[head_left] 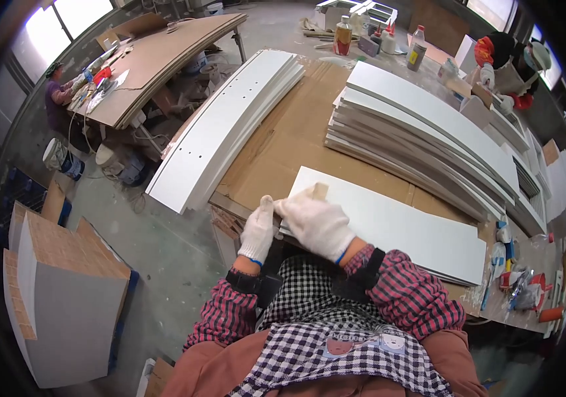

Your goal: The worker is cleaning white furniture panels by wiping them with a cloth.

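In a white knit glove, my right hand (317, 226) closes round a small flat tan piece (321, 191), whose upper end sticks up past the fingers; its kind cannot be made out. My left hand (258, 231), gloved alike, is right beside it with thumb and fingers pinched together. Whatever lies between those fingers is hidden. Both hands are at the left end of a white board (389, 228), which lies along the near edge of the table on what look like other boards. My right hand covers part of its near left corner.
Brown cardboard (283, 142) covers the table. White boards (227, 126) with small holes are stacked at left, and curved white boards (422, 132) at right. Bottles (417, 47) stand at the back; brushes and tools (524, 284) lie right. Two people work at other spots. Grey-sided panels (71, 311) stand on the floor.
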Motion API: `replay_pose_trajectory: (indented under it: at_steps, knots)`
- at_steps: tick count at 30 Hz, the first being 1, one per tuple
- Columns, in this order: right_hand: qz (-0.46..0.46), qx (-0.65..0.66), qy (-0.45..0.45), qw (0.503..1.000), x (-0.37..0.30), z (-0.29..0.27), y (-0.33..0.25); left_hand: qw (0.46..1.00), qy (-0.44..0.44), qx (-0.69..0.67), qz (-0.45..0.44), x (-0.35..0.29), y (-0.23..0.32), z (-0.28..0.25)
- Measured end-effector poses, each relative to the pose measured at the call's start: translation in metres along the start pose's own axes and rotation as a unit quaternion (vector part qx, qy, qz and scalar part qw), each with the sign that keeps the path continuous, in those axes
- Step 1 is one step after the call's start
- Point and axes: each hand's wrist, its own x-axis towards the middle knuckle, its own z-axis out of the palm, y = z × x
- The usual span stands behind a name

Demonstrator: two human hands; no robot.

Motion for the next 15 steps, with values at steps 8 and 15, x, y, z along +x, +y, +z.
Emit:
replay_pose_trajectory:
  at_steps: [8,15]
  knots:
    - [0.308,0.491,-0.201,0.790,-0.101,-0.098,0.012,0.998,0.007,0.053,0.023,-0.008,0.012,0.009]
    - [0.288,0.390,0.269,0.832,-0.139,-0.117,0.070,0.953,0.046,0.273,0.126,-0.022,0.025,0.020]
